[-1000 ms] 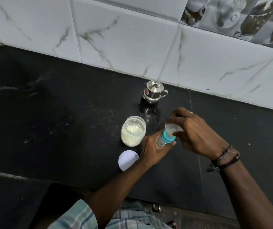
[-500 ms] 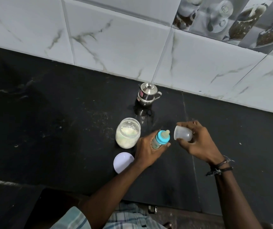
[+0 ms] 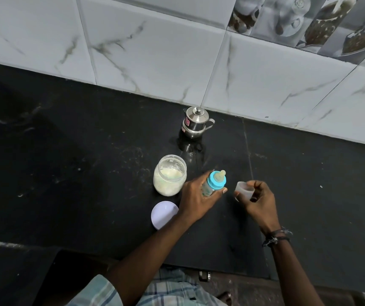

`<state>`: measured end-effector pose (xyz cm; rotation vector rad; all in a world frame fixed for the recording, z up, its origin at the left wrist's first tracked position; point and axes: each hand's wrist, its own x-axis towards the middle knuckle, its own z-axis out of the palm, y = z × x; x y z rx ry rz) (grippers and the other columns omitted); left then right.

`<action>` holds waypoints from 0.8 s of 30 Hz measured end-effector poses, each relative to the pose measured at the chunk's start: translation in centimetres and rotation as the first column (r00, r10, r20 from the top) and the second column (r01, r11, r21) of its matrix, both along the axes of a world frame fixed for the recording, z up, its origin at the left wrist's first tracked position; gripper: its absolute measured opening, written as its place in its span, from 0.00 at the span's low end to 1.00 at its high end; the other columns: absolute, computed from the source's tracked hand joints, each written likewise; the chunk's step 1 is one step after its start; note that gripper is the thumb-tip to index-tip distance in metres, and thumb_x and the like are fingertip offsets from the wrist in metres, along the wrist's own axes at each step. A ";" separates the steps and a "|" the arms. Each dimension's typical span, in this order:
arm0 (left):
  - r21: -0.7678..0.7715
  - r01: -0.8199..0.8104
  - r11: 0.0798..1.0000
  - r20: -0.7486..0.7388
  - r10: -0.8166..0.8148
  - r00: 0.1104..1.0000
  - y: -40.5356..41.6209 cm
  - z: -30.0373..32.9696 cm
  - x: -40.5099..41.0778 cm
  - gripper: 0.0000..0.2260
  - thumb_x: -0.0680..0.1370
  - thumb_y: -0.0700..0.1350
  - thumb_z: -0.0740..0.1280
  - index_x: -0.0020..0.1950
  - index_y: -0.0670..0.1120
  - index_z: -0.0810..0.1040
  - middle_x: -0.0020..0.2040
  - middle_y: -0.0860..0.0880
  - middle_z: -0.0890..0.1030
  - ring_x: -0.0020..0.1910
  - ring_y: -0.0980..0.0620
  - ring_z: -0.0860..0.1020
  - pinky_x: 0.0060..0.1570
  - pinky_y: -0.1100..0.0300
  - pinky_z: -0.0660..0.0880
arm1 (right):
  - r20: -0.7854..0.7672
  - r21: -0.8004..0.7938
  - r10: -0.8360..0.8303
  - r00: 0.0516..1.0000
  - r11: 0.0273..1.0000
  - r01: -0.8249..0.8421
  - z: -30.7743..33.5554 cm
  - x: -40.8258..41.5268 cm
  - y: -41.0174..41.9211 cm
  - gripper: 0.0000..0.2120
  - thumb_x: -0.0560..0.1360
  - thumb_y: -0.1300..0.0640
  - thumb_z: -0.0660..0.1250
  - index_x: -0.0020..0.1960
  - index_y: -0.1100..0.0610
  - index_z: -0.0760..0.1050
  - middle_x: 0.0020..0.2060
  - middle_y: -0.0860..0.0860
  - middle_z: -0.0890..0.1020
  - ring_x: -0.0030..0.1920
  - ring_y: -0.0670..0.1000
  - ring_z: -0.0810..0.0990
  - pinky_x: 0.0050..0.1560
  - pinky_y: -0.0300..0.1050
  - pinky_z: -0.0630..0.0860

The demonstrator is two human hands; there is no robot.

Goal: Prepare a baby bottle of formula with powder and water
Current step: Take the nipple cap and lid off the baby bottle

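Since a second ago the right hand [image 3: 257, 199] has lifted the clear cap [image 3: 244, 190] off the teat and carried it down to the right, so it now sits just beside the bottle [image 3: 212, 183] instead of over it. Its fingers are curled round the cap, pinching it at the rim. The left hand [image 3: 195, 196] grips the bottle's body, fingers and thumb wrapped round it, holding it tilted above the counter [image 3: 66, 173], its blue collar and teat on. To its left the powder jar [image 3: 170, 175] stands open, partly full, its white lid [image 3: 164, 214] lying nearer the person. A steel pot [image 3: 195, 124], lidded, waits by the wall. I'd judge this is early going: the cap is off, but the collar looks unscrewed not at all, and I can't tell whether anything is in the bottle. Powder and water seem yet to go in.
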<state>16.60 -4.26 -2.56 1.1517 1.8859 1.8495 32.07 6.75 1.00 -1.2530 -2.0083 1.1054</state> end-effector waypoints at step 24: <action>0.031 -0.010 0.999 0.010 0.010 1.000 0.3 -0.5 0.2 0.21 0.72 0.54 0.77 0.62 0.49 0.80 0.55 0.57 0.84 0.54 0.59 0.82 0.54 0.56 0.80 | 0.306 0.183 0.214 0.928 0.943 -0.278 6.7 -1.9 0.2 0.41 0.70 0.51 0.77 0.76 0.55 0.59 0.69 0.53 0.71 0.67 0.51 0.73 0.65 0.44 0.71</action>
